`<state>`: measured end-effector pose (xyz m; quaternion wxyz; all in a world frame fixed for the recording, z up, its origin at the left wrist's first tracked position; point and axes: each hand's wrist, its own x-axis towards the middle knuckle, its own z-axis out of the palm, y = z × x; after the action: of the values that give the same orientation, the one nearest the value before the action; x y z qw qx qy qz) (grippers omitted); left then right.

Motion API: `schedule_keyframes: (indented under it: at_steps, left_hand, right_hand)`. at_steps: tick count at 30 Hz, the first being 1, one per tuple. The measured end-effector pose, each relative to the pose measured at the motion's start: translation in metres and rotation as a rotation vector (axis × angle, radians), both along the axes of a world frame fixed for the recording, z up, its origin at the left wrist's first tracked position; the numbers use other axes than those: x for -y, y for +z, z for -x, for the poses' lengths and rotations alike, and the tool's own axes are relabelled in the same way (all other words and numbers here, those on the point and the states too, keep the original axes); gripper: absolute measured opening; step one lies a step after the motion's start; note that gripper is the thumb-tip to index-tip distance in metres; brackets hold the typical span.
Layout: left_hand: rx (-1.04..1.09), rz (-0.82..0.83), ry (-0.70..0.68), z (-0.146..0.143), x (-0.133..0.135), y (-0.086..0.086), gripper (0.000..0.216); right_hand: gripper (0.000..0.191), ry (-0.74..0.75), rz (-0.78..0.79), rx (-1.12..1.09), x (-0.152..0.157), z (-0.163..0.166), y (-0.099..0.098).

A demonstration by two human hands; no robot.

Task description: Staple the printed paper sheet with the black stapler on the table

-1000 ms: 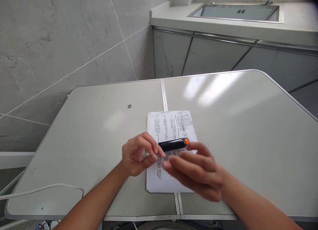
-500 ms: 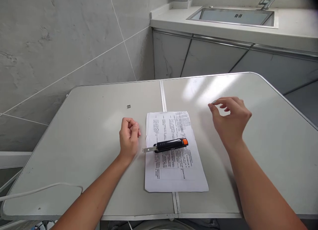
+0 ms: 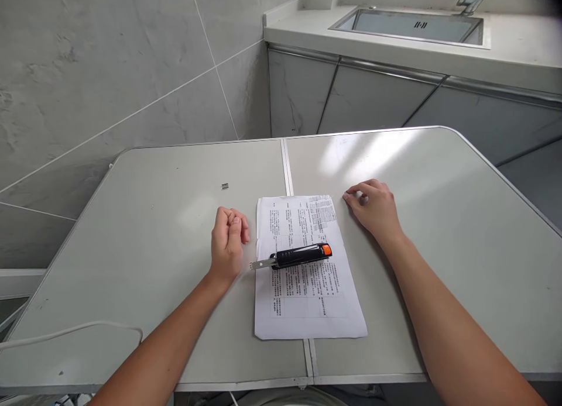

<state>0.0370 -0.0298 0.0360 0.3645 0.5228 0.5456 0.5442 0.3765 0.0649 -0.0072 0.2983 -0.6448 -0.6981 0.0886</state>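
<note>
A printed sheet of paper (image 3: 307, 289) lies on the grey folding table (image 3: 144, 242). Across the sheet lies a black stapler (image 3: 294, 255) with an orange end, its metal tray sticking out to the left. My left hand (image 3: 228, 239) rests on the table just left of the sheet, fingers curled into a loose fist with nothing visible in it. My right hand (image 3: 373, 210) rests on the table just right of the sheet's top corner, fingers bent down with the tips on the tabletop. Whether anything is under them is hidden.
A small metal piece (image 3: 225, 186) lies on the table beyond my left hand. A white cable (image 3: 70, 333) crosses the near left corner. Behind the table are grey cabinets and a counter with a steel sink (image 3: 413, 23). A tiled wall stands at the left.
Both hands left the stapler, which now lies on the sheet with its tray out. My left hand went left and curled; my right hand swung out right, then came down beside the paper.
</note>
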Motion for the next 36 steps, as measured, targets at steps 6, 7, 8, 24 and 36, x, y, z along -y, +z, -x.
schedule_keyframes:
  at_steps: [6, 7, 8, 24, 36]
  left_hand:
    - [-0.06, 0.025, -0.016, 0.0, 0.001, -0.002, 0.036]
    - [-0.073, 0.031, -0.018, 0.0, 0.001, -0.002, 0.037]
    - [-0.089, 0.034, -0.02, 0.0, 0.001, -0.003, 0.038]
    - [-0.278, 0.116, -0.041, 0.003, -0.003, -0.007, 0.041]
    - [-0.461, 0.103, -0.003, 0.009, -0.006, -0.008, 0.046]
  right_hand:
    - [0.036, 0.006, 0.018, 0.016, 0.0, 0.001, -0.003]
    - [0.037, 0.006, 0.022, 0.019, 0.0, 0.001, -0.004]
    - [0.039, 0.006, 0.022, 0.024, 0.0, 0.001, -0.005]
    - [0.056, -0.023, -0.36, -0.174, 0.027, 0.044, 0.031]
    - [0.056, 0.35, -0.512, -0.298, 0.045, 0.072, 0.032]
